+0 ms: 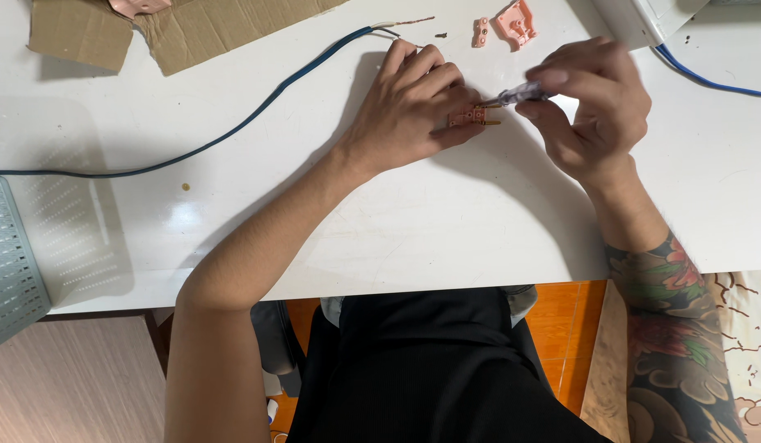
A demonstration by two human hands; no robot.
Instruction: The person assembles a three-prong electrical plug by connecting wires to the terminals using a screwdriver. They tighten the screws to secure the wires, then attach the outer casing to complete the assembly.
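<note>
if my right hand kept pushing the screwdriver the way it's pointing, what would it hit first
Probably the small pink plug part with brass pins that your left hand pins to the table; the screwdriver in your right hand already aims at it.

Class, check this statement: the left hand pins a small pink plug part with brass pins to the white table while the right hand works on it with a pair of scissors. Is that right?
Not quite. The head view shows the right hand holding a small screwdriver with a clear handle, not scissors. The rest stands: the left hand pins the pink plug part with brass pins to the white table.
</note>
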